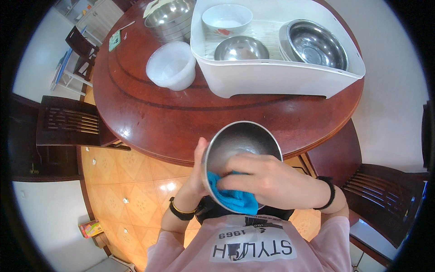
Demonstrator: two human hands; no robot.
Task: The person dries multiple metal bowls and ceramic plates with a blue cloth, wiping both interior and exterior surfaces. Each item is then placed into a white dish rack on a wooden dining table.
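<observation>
Left hand (198,174) grips the bowl (244,140) by its left wall, right hand (265,181) holds a blue cloth (233,199) inside it, all at the table's (217,122) near edge; a slack left grip under hard rubbing could drop it onto the tiles (131,190)! Far right, a white tub (276,81) tops that glossy wood; dark chairs (72,120) flank both sides.
</observation>
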